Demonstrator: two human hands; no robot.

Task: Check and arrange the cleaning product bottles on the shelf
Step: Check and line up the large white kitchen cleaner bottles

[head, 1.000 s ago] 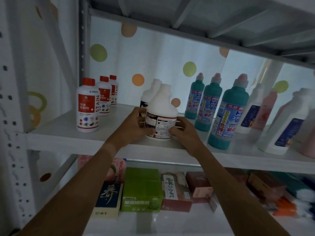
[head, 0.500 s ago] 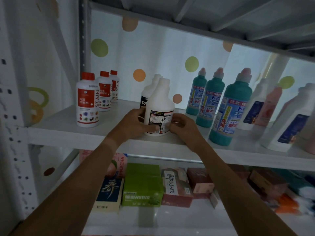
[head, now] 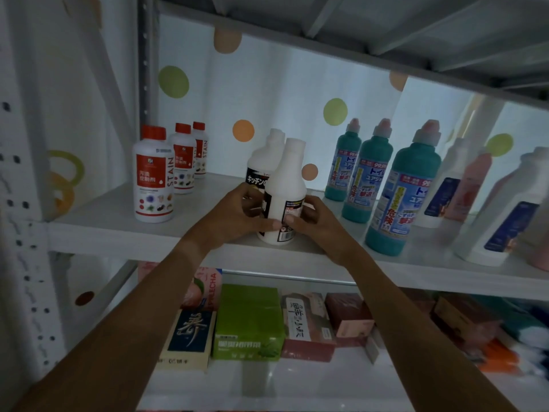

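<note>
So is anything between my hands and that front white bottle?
Nothing visible. The left hand and right hand already grip the front white bottle from both sides at the shelf edge. A second white bottle stands just behind it.

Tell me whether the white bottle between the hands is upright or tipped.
Upright. The front white bottle stands with its base on the shelf and neck pointing up, left hand and right hand gripping its sides.
</note>
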